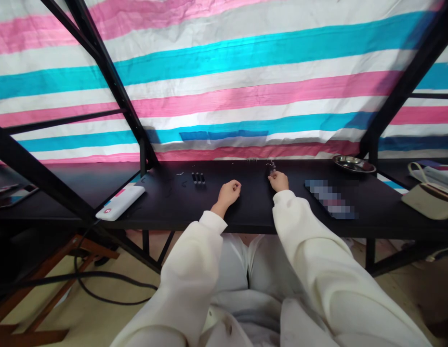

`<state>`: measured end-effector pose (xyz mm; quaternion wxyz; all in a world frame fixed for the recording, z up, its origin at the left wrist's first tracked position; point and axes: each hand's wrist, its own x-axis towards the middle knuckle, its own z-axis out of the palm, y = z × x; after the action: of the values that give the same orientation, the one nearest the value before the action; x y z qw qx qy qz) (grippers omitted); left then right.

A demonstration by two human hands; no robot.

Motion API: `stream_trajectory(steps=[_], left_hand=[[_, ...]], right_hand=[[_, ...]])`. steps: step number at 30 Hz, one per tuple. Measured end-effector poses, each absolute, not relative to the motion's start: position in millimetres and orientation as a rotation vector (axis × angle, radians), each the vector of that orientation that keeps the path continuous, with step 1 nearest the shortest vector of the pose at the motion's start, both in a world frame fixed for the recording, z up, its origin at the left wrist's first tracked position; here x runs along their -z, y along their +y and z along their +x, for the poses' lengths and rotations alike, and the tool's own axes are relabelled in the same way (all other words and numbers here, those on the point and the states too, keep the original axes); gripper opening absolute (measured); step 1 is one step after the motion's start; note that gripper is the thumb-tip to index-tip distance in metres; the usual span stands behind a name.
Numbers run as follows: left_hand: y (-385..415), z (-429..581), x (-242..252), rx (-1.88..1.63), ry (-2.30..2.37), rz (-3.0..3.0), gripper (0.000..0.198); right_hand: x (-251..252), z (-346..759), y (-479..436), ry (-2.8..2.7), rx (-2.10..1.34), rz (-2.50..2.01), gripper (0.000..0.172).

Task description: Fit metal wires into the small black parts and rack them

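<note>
Over the black table (180, 207), my left hand (229, 193) is closed with its fingers curled together; whatever they may hold is hidden. My right hand (279, 181) lies further right and a little deeper on the table, its fingertips pinched at some small dark and light pieces (272, 167) too tiny to name. Left of my left hand stand several small dark cylinders (198, 178) with pale ends, in a short row. A few more small greyish pieces (252, 159) lie along the back edge, between the hands.
A white power bank (121, 202) lies at the left, by the black metal frame (115, 86). To the right are a blurred-out phone (330, 198), a round shiny metal dish (354, 164) and a beige pouch (428, 200). Striped sheeting (245, 96) hangs behind the table.
</note>
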<state>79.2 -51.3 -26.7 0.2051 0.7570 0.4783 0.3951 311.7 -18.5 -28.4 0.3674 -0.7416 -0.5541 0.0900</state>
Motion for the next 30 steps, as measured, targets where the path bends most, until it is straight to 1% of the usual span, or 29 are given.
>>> stream_trajectory(steps=[5, 9, 13, 22, 26, 30], left_hand=[[-50.9, 79.5, 28.2, -1.097, 1.355, 2.124, 0.016], [-51.8, 80.1, 27.6, -1.080, 1.372, 2.117, 0.017], [-52.8, 80.0, 26.2, -1.081, 1.376, 2.110, 0.017], [-53.1, 79.2, 25.4, -1.085, 1.371, 2.126, 0.017], [-53.6, 79.5, 25.2, -1.088, 1.369, 2.126, 0.017], [-52.9, 79.8, 25.4, -1.081, 1.375, 2.120, 0.016]], right_hand=[[23.4, 317.6, -22.0, -1.443, -0.256, -1.897, 0.015], [21.3, 320.0, -23.0, -1.441, -0.291, -1.885, 0.009], [22.4, 324.8, -22.6, -1.430, -0.320, -1.837, 0.008], [21.0, 331.6, -23.3, -1.372, -0.476, -1.824, 0.018], [20.8, 330.5, -23.2, -1.387, -0.426, -1.830, 0.019], [23.7, 328.9, -21.6, -1.415, -0.284, -1.858, 0.020]])
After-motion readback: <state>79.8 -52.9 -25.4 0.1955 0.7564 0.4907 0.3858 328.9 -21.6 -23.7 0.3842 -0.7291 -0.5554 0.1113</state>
